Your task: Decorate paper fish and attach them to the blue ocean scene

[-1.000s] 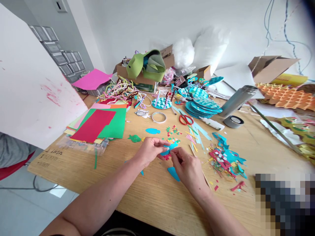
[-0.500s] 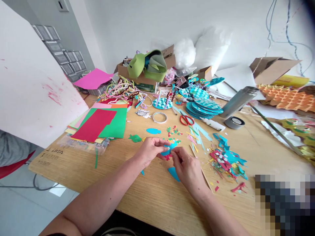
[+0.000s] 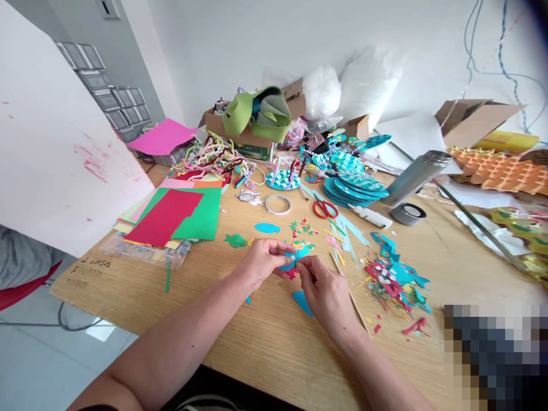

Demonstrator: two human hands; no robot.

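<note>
A blue paper fish [image 3: 303, 252] with a small pale patch on it is held above the table between my hands. My left hand [image 3: 268, 260] grips it from the left, thumb and fingers closed on its body. My right hand [image 3: 321, 282] is closed in a pinch against the fish's lower right edge; whatever sits in its fingertips is hidden. Just below the fish, red paper pieces [image 3: 293, 274] show. Another blue paper shape [image 3: 302, 302] lies partly under my right hand. Further off lie a blue paper fish shape [image 3: 267, 228] and a green paper fish [image 3: 235, 240].
Red-handled scissors [image 3: 325, 209], a white glue bottle [image 3: 371, 217] and a silver tape roll [image 3: 278, 204] lie beyond my hands. A thin wooden stick [image 3: 358, 311] runs beside my right wrist. Paper scraps [image 3: 396, 279] spread rightward. Coloured sheets [image 3: 165, 217] are stacked left; a steel flask [image 3: 417, 177] stands tilted.
</note>
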